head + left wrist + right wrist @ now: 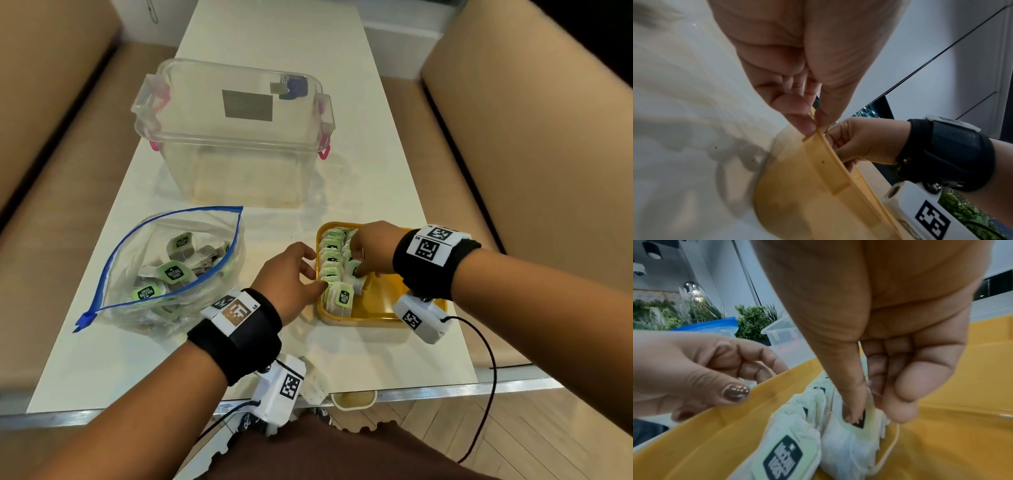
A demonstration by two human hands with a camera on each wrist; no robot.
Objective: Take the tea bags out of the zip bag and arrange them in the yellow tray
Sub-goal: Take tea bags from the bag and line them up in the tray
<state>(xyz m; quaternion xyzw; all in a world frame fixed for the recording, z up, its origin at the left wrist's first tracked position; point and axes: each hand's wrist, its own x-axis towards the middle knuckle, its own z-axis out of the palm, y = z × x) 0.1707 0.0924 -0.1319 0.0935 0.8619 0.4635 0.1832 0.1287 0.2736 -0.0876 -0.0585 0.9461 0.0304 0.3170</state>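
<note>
While the left hand [289, 274] pinches the yellow tray [380, 313] rim, the right hand [371, 248] grips a tea bag [851, 441]; shoving could topple the standing row [334, 263].

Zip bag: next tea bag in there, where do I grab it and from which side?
Pinch a green paper tag through the zip bag's open blue mouth, coming from above. The tags lie face-up on the pile; the left hand is probably nearest.
</note>
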